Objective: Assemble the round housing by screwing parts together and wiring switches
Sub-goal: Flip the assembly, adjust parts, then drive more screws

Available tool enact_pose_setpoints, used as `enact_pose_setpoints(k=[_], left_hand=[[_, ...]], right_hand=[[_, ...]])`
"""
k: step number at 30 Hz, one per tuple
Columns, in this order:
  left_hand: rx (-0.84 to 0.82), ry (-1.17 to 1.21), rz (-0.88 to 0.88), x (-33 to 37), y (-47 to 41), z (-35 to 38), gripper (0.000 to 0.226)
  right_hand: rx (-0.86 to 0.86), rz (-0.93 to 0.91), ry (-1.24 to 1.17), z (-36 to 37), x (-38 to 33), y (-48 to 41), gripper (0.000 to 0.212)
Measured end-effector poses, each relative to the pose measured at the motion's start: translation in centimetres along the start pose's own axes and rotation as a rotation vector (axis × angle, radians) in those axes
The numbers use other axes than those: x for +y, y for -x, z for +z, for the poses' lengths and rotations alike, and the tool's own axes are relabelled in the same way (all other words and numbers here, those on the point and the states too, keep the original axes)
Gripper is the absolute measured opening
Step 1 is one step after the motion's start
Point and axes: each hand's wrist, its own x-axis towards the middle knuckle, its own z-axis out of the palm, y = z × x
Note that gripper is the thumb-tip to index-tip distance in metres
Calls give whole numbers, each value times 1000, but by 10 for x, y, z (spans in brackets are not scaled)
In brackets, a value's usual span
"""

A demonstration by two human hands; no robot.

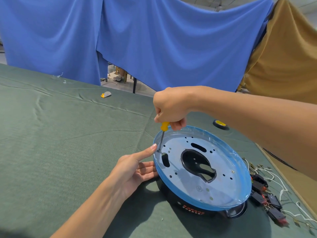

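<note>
The round housing lies on the green table, the right hand closed around the yellow screwdriver at its left rim, the open left hand steadying beside: keep the shaft upright, I think

Green cloth covers the table; blue drapes hang at twelve o'clock, a tan one at two. A small yellow-grey scrap, perhaps tape, lies at eleven.

A round black housing is seen on the green surface, topped by a blue-edged metal plate with holes. Black switches with white wires are laid beside it.
</note>
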Motion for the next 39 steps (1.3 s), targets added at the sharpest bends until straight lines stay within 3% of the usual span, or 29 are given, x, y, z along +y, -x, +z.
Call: enact_pose_setpoints(k=[5,8,12,15,19,22,25,28,32,34,37,39], left_hand=[[-4,0,2,0,1,1,70],[1,5,7,1,2,1,67],[-6,4,5,2,3,1,71],[-3,3,8,2,3,1,70],[-5,3,10,1,4,2,67],[-4,-2,10,1,3,2,67],[3,0,10,1,4,2,70],[3,0,8,1,4,2,69],[4,2,8,1,4,2,67],[8,4,9,2,4,3,68],[13,4,7,2,4,4,72],[15,1,12,1,4,3,72]], right_hand=[[-95,-12,-44,-4,7,6,23],[-26,-37,23,-2,12,9,16],[66,3,36,8,13,7,39],[42,68,-10,12,15,5,43],[-36,29,-64,4,17,15,28],[34,-57,-15,3,17,17,14],[123,-40,-6,10,14,12,38],[99,-2,-29,13,13,9,42],[-28,-26,-16,1,18,17,23],[34,-67,-9,3,19,16,9],[186,-57,-31,16,19,9,35],[194,-29,-55,19,18,5,48]])
